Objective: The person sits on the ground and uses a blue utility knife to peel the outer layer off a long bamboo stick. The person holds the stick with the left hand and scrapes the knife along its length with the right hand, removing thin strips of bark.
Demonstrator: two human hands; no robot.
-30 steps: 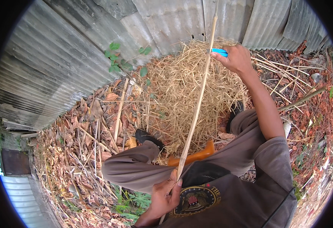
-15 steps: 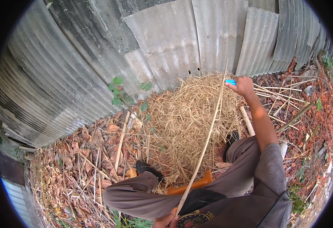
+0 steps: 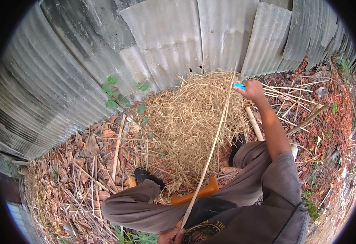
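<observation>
A long, pale strip of split wood or bamboo point(image 3: 210, 156) slants up from my lap over the straw toward the metal wall. At its lower end, near the bottom edge, my left hand point(image 3: 171, 234) is closed around it. My right hand point(image 3: 252, 90), arm stretched out, grips a small tool with a bright blue handle point(image 3: 239, 86) beside the strip's far end. The tool's working part is too small to make out. Near that spot a thin sliver stands slightly apart from the strip.
Pale shavings point(image 3: 186, 118) form a heap between my dark shoes point(image 3: 148, 177). Behind rises a corrugated metal wall point(image 3: 161, 40) with a leafy plant point(image 3: 112, 93) at its foot. An orange curved object point(image 3: 198, 192) lies near my lap. Several cut sticks point(image 3: 289, 95) and a thicker pole point(image 3: 254, 124) lie right.
The whole view has shifted a little, so everything sits slightly farther left. Both hands keep their grips, and the strip holds nearly the same slant.
</observation>
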